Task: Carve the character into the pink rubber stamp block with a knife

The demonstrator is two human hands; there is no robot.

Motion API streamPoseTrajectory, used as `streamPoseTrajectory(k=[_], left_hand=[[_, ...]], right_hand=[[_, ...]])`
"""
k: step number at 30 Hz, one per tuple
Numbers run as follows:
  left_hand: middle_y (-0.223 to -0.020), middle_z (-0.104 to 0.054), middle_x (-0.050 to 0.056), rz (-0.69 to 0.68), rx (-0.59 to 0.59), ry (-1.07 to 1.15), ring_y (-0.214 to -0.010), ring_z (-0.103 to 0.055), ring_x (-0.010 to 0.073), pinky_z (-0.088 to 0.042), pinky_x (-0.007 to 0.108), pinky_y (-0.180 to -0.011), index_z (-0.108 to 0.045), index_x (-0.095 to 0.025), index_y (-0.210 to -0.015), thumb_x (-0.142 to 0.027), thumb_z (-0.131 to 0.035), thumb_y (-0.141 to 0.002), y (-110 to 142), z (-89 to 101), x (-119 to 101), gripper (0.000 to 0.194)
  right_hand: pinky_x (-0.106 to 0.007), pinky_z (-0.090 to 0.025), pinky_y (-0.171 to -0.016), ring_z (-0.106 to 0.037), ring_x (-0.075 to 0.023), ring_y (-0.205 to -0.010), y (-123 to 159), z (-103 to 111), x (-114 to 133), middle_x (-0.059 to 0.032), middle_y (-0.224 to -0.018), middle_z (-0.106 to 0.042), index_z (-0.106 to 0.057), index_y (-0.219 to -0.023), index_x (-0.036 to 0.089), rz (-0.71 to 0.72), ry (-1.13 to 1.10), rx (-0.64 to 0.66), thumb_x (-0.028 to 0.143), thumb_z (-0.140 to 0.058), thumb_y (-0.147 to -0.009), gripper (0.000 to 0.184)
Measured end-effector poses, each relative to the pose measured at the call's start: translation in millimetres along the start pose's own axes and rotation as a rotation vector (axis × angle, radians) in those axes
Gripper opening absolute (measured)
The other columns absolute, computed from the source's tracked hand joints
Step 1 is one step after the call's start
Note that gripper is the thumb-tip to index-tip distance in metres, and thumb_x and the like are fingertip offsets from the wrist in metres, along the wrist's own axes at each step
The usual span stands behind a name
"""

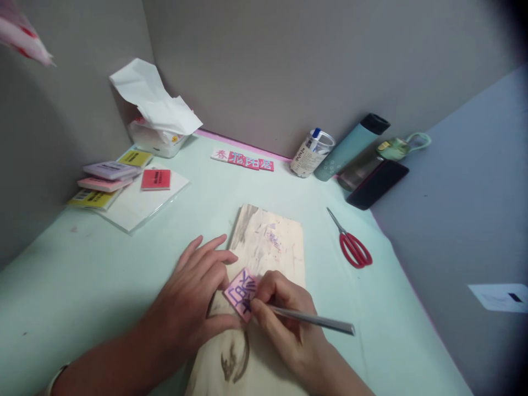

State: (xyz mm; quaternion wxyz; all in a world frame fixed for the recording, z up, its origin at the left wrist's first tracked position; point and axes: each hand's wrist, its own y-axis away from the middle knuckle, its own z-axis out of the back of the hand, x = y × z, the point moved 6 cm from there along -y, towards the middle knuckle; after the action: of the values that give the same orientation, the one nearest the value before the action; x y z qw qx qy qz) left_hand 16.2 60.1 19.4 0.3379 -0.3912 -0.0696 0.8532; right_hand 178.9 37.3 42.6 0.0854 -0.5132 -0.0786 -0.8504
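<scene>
A small pink square block (pixel 241 292) with purple character strokes lies tilted on a worn wooden board (pixel 284 242). My left hand (pixel 202 286) steadies it at the left edge, thumb below and index finger above, the other fingers spread over the board. Pinched in my right hand (pixel 289 319) is a slim metal carving tool (pixel 317 319), its shaft pointing back to the lower right. Its working tip is at the block's right side, mostly covered by my fingers.
Red-handled scissors (pixel 350 242) lie to the right. Behind stand a can (pixel 311 155), a teal bottle (pixel 350 146), another bottle and a phone (pixel 377 184). Carved tiles (pixel 243 159) line the back. Tissues (pixel 159 135) and packaged coloured blocks (pixel 109 170) sit left.
</scene>
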Motion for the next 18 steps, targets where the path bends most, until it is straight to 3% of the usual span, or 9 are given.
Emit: streamPoseTrajectory(k=[7, 18], left_hand=[[-0.126, -0.066, 0.003, -0.018, 0.094, 0.087, -0.144, -0.042, 0.0259, -0.018, 0.053, -0.124, -0.037, -0.025, -0.084, -0.013, -0.069, -0.088, -0.5, -3.9, -2.9, 0.034], [-0.114, -0.063, 0.003, 0.038, -0.007, 0.076, -0.113, -0.055, 0.0232, -0.033, 0.050, -0.109, -0.039, -0.024, -0.087, -0.010, -0.062, -0.090, -5.3, 1.3, -9.2, 0.027]], right_hand=[[-0.026, -0.033, -0.057, -0.042, -0.0122, -0.061, -0.3, 2.1, 5.2, 0.0033, -0.071, -0.049, -0.045, -0.077, 0.022, 0.026, 0.008, 0.033, 0.028, -0.052, -0.098, 0.024], [-0.026, -0.029, -0.052, -0.037, -0.0118, -0.057, -1.3, 1.0, -2.1, 0.0046, -0.065, -0.046, -0.047, -0.075, 0.022, -0.053, -0.052, -0.067, 0.033, -0.053, -0.097, 0.025]])
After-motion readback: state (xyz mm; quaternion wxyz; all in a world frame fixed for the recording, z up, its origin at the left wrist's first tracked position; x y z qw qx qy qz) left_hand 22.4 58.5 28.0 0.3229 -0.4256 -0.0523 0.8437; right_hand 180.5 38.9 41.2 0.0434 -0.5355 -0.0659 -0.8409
